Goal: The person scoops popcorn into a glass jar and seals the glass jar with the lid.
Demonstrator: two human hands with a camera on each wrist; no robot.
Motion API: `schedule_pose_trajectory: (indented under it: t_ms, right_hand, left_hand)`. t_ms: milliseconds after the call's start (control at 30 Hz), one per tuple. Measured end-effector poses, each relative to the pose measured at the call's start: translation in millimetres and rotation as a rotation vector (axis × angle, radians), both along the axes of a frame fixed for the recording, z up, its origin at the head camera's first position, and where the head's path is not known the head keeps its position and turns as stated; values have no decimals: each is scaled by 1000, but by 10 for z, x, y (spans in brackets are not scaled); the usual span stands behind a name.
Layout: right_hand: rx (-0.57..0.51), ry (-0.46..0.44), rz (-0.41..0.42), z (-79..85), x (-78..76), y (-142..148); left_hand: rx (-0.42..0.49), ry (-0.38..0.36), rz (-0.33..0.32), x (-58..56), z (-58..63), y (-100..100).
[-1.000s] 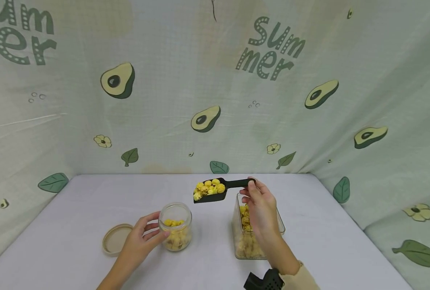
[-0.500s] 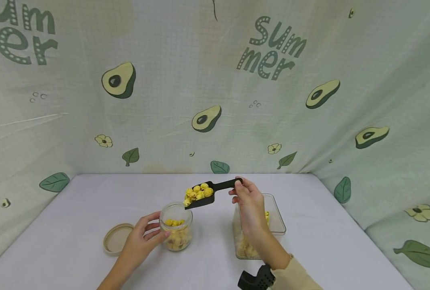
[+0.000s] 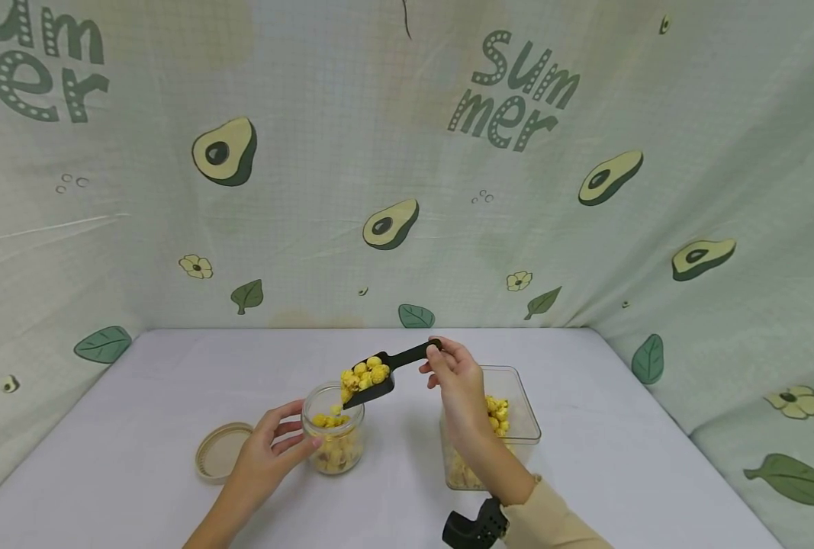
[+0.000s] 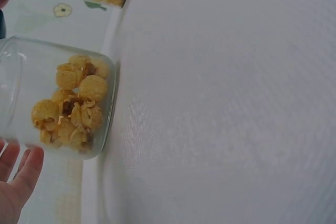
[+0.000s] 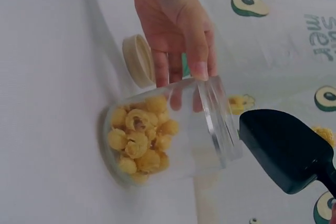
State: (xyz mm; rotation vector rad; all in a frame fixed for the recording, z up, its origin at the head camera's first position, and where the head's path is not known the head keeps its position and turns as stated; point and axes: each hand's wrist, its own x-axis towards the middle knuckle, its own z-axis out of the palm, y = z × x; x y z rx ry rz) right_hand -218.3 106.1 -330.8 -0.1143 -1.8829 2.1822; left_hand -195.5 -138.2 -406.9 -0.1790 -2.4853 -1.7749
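Gripping scoop (image 5: pixel 286 153) with right hand (image 3: pixel 463 390), jar (image 5: pixel 176 135) with left hand (image 3: pixel 269 451). Likely mid-pour of popcorn (image 3: pixel 367 375); probably needs steeper tilt next.

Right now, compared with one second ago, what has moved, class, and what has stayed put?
The right hand carried the black long-handled scoop of yellow popcorn leftward, tipping its front edge down at the mouth of the clear glass jar. The left hand still holds the jar; the round beige lid and clear rectangular container stayed put. Nothing was released.
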Motion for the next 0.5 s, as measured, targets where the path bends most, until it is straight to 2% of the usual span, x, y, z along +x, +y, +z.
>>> schedule_pose_trajectory:
  t_ms: [200,500]
  right_hand:
    - [66,20,3,-2,14,-8]
    - [100,49,8,-3,20,-9]
  left_hand:
    - [2,-5,-1,5,6,5]
    - [-3,-31,9,5,16,10]
